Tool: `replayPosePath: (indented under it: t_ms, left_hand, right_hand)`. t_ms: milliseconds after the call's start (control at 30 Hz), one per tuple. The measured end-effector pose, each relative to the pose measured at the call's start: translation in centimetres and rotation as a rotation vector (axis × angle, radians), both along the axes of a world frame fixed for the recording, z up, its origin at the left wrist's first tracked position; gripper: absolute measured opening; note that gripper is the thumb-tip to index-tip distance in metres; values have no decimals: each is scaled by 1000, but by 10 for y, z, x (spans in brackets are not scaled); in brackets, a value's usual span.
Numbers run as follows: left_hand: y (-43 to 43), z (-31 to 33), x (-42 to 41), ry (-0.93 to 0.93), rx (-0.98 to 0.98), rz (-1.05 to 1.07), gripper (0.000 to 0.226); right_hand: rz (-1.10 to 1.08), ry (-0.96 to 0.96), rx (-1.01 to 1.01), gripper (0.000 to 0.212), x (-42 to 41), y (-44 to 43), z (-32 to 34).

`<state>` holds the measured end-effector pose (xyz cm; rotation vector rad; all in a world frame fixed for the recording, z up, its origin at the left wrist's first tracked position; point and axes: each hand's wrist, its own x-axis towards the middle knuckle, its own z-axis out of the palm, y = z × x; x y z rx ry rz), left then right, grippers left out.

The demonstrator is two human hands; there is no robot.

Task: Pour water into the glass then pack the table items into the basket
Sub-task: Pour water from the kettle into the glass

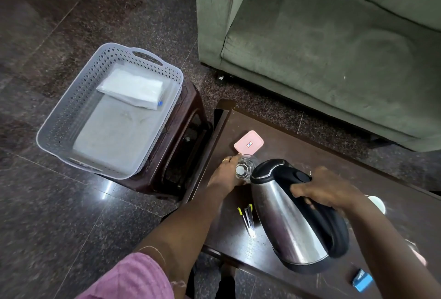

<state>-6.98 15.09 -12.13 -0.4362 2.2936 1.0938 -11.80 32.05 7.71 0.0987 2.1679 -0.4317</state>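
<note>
The right hand (327,193) is closed round the thick, curved black plastic handle of the kettle (286,217), a tapering body of brushed stainless steel with a black lid and base. The kettle is tilted away from that hand, with its spout end right at the rim of the glass (245,167). Whether water is running cannot be told.

The left hand (225,174) wraps its fingers round the side of the glass, a clear, round tumbler standing on the table (298,153) between the two hands. The table is dark brown with a smooth, slightly scuffed top.

Just beyond the left hand's fingertips lies a flat pink box (249,144) with rounded corners and a small label. Nearer the person than that hand, beside the kettle's body, lie slim metallic sticks (248,220) with yellow tips. Beneath the right forearm sits a small blue block (362,279), and past the right wrist a white round object (378,203), partly hidden.

Well to the left of the left hand, the basket (71,107) rests on a dark brown plastic stool (188,117). It is grey, rectangular and perforated in a diamond lattice, and holds a white, soft-looking packet (132,88). The floor is polished speckled stone.
</note>
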Motion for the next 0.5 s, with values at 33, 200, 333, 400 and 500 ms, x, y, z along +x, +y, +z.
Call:
replayPosePath:
  t_ms: [33,200,333,400,500]
  left_hand:
    - [0,0,0,0,0,1,90]
    - [0,-2,1,14,7,14,90]
    - [1,-2,1,22,14,19,90]
    - [1,-3,0,24,9,8,90]
    - [1,-3,0,26,11,13,89]
  right_hand:
    - [-4,3,2,30,0,0,0]
    - [-20,3,9,29,0,1,0]
    - [-28,-10,4,29,0,0,1]
    - [-39,-16,2,29,0,0,1]
    - [-49,-22,0,29,0,0,1]
